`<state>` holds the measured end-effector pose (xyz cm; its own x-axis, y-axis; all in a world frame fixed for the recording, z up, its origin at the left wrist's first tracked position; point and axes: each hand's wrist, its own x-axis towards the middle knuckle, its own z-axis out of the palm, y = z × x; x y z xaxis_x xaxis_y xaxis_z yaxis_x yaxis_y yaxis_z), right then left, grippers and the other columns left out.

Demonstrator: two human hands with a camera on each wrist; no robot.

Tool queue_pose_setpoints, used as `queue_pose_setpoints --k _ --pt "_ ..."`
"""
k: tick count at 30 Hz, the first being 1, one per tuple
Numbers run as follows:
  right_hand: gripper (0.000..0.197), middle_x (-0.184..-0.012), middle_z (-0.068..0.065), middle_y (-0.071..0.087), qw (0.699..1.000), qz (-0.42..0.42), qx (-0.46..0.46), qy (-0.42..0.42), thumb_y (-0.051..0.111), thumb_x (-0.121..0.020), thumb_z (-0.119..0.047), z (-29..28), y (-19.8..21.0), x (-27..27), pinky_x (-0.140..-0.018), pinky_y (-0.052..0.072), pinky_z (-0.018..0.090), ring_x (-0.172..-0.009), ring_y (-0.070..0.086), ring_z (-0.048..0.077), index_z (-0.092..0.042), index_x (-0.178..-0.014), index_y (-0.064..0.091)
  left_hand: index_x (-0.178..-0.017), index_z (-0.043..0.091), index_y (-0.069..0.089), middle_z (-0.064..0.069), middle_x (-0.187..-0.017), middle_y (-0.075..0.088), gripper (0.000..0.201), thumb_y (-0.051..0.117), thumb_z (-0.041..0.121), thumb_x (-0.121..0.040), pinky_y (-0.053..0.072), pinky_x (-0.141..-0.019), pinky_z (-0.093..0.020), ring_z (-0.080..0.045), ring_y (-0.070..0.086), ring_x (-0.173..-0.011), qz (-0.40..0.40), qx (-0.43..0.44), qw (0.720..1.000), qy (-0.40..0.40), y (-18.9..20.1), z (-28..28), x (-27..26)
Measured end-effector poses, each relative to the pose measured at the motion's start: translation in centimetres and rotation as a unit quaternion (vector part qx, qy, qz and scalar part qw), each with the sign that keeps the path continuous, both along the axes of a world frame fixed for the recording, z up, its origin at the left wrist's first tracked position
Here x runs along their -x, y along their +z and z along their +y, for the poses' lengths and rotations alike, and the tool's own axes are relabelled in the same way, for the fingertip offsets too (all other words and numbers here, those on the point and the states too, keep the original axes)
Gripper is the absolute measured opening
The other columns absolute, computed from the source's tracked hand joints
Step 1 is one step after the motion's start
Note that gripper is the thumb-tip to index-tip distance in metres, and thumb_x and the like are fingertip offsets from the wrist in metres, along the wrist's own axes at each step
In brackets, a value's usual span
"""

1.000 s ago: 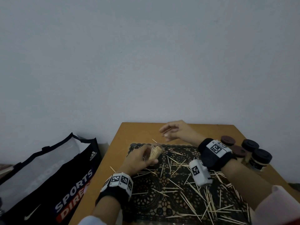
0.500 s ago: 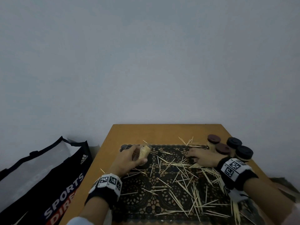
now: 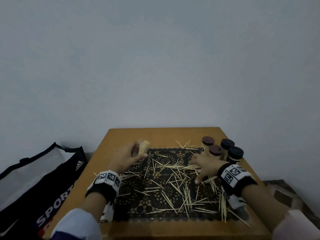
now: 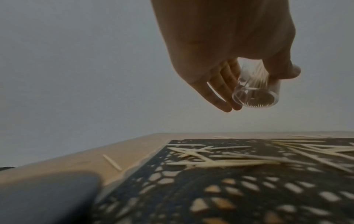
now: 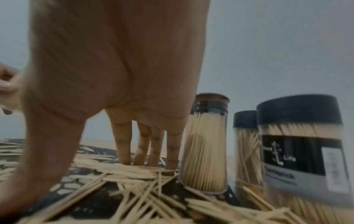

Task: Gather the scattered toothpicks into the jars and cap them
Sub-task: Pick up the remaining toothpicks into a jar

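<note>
Left hand [image 3: 129, 157] raised above the far left corner of the black lace mat [image 3: 155, 196], fingers and thumb curled round a clear open jar [image 4: 256, 84] partly filled with toothpicks; the jar hangs clear of the mat, its base toward the wrist camera. Right hand [image 3: 204, 166] palm down at the mat's far right edge, fingers [image 5: 124, 144] straight and close together, tips pressing onto a heap of scattered toothpicks [image 3: 173, 179], thumb spread toward the mat's near side. Loose toothpicks lie across most of the mat, thickest on its right half, with a few on the bare wooden table [image 3: 121, 137] beyond its far edge and left border. Four capped jars [image 3: 223, 151], two brown-lidded and two black-lidded, stand in a cluster just beyond the mat's far right corner, directly beside the right hand's fingers. A black sports bag [image 3: 39, 184] lies left of the table.
</note>
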<state>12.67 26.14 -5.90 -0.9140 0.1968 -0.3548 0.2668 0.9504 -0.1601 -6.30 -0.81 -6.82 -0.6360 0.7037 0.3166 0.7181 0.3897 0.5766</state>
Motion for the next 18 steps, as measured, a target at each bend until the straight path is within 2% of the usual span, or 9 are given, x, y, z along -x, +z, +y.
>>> queue_pose_setpoints --k 2,3,5,7,9,11,14,18 --pt "0.078 -0.139 0.003 0.038 1.000 0.002 -0.009 -0.002 0.079 -0.078 -0.028 -0.1 0.3 0.0 -0.106 0.032 0.032 -0.131 0.035 0.023 -0.014 -0.145 0.041 -0.116 0.021 0.053 0.019 -0.083 0.054 0.050 0.066 0.056 -0.082 0.037 -0.055 -0.008 0.006 0.050 -0.069 0.022 0.016 1.000 -0.006 0.2 1.1 -1.2" --pt "0.075 -0.138 0.003 0.040 1.000 0.002 -0.019 0.001 0.079 -0.078 -0.024 -0.1 0.5 0.1 -0.105 0.031 0.031 -0.131 0.036 0.023 -0.015 -0.144 0.043 -0.117 0.019 0.053 0.019 -0.081 0.052 0.050 0.066 0.053 -0.083 0.036 -0.054 -0.009 0.006 0.049 -0.068 0.022 0.018 0.999 -0.013 0.1 1.6 -1.7" --pt "0.071 -0.138 0.003 0.044 0.999 0.009 -0.032 0.007 0.079 -0.078 -0.019 -0.2 0.5 0.1 -0.105 0.033 0.030 -0.131 0.039 0.022 -0.014 -0.141 0.047 -0.117 0.017 0.055 0.018 -0.080 0.052 0.052 0.066 0.054 -0.082 0.035 -0.055 -0.010 0.004 0.049 -0.067 0.017 0.019 0.999 -0.022 -0.4 2.5 -2.4" --pt "0.066 -0.134 0.004 0.053 0.999 0.029 -0.029 0.006 0.080 -0.076 -0.014 0.0 0.4 0.1 -0.100 0.039 0.027 -0.125 0.048 0.021 -0.011 -0.136 0.053 -0.114 0.017 0.056 0.017 -0.078 0.052 0.053 0.064 0.058 -0.081 0.034 -0.055 -0.012 0.004 0.048 -0.066 0.013 0.024 0.999 -0.019 -1.0 3.3 -2.9" --pt "0.058 -0.126 0.005 0.061 0.999 0.048 -0.018 0.001 0.080 -0.075 -0.010 0.4 0.3 -0.1 -0.090 0.046 0.022 -0.115 0.057 0.019 -0.009 -0.129 0.059 -0.114 0.018 0.056 0.016 -0.078 0.052 0.056 0.063 0.061 -0.080 0.033 -0.055 -0.013 0.004 0.048 -0.066 0.009 0.025 1.000 -0.015 -1.5 4.0 -3.2" --pt "0.051 -0.120 0.006 0.065 0.998 0.060 -0.010 -0.003 0.080 -0.075 -0.007 0.6 0.3 -0.1 -0.079 0.043 0.018 -0.108 0.060 0.018 -0.008 -0.124 0.064 -0.116 0.018 0.055 0.014 -0.083 0.056 0.058 0.063 0.062 -0.080 0.033 -0.057 -0.013 0.001 0.051 -0.068 0.003 0.033 0.999 -0.017 -1.7 4.6 -3.5" --pt "0.042 -0.114 0.007 0.069 0.997 0.066 -0.025 -0.006 0.077 -0.076 -0.004 0.5 0.3 0.2 -0.074 0.042 0.018 -0.103 0.063 0.018 -0.007 -0.118 0.068 -0.123 0.020 0.053 0.008 -0.094 0.063 0.059 0.065 0.059 -0.081 0.039 -0.062 -0.017 -0.006 0.058 -0.076 -0.004 0.057 0.998 -0.024 -2.1 5.0 -3.6" --pt "0.040 -0.105 0.006 0.071 0.997 0.074 -0.030 -0.015 0.078 -0.073 -0.002 0.6 0.3 0.5 -0.073 0.046 0.023 -0.099 0.065 0.019 -0.009 -0.112 0.071 -0.128 0.021 0.051 0.003 -0.109 0.066 0.063 0.066 0.060 -0.081 0.050 -0.077 -0.026 -0.012 0.063 -0.090 -0.004 0.101 0.995 -0.022 -2.3 4.9 -3.3"
